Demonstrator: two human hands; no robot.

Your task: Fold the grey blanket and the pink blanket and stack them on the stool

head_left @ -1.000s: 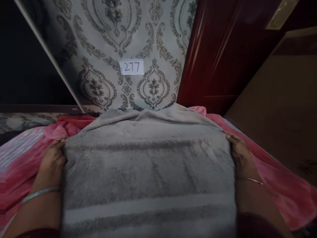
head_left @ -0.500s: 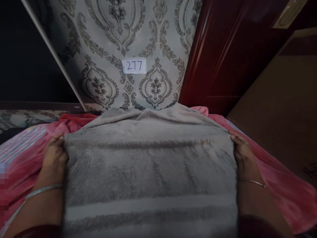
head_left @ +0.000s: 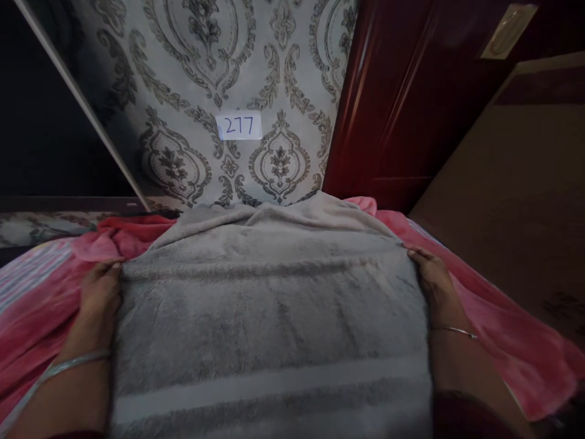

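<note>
A grey towel (head_left: pixel 269 317) with pale bands across its lower part stretches between my two hands. My left hand (head_left: pixel 101 289) pinches its left edge, fingers closed on the cloth. On the opposite edge my right hand (head_left: pixel 429 274) grips it at about the same height. The towel's far part lies in loose folds toward the wall, and its lower end runs out of the picture. Under and beside it spreads a pink and red blanket (head_left: pixel 507 335), partly hidden by the towel and my arms.
Behind the towel rises a patterned wall (head_left: pixel 274 73) bearing a paper label (head_left: pixel 239 125) marked 277. A dark screen (head_left: pixel 50 122) stands at left. At right are a dark red door (head_left: pixel 397 91) and a brown cardboard box (head_left: pixel 512 201). Striped cloth (head_left: pixel 36 268) shows at far left.
The view has shifted slightly, so the wall and label appear further left and a little lower. Both hands still hold the towel taut, with the right hand a bit further left in the picture.
</note>
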